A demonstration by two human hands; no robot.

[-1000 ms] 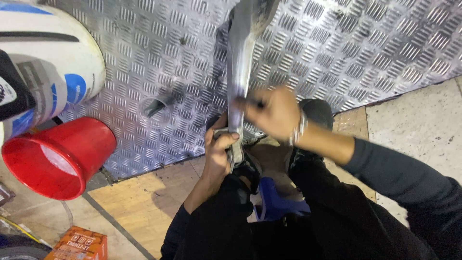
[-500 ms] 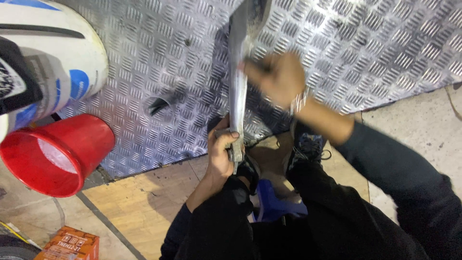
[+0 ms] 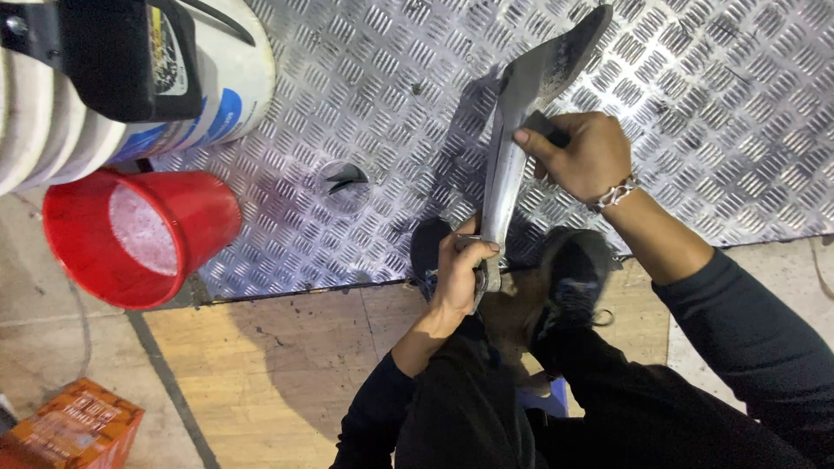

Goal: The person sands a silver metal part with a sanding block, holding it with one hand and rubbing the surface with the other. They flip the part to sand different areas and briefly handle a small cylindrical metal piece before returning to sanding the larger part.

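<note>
Nearest the camera, at 6 o'clock, dark sleeves and dark trousers are seen; a blue stool [image 3: 546, 401] shows between the legs. Two dark shoes [image 3: 569, 280] are planted at the seam where the tan floor meets the metal.

Just above, the left hand [image 3: 459, 276] is closed around the lower end of a long grey metal blade [image 3: 508, 165], thumb wrapped over its edge. The blade's long axis runs from about 6 o'clock up toward 1 o'clock, narrow at the gripped end and widening to a curved tip at the top of the view. It is held off the floor; a shadow is cast on the plate to its left.

Further along, the right hand [image 3: 584, 155] is closed on the blade's middle from the 3 o'clock side, fingers curled over a small dark object pressed to the metal; what that object is cannot be told. A metal bracelet [image 3: 615, 193] is worn at that wrist. The left hand is thus the nearer, the right sits further up the axis.

Beyond, a diamond-tread plate [image 3: 712, 104] lies underneath. At 9 o'clock a red bucket [image 3: 139, 236] is set; at 10 o'clock a white and blue tub [image 3: 217, 95]; at 7 o'clock an orange box [image 3: 74, 427].
</note>
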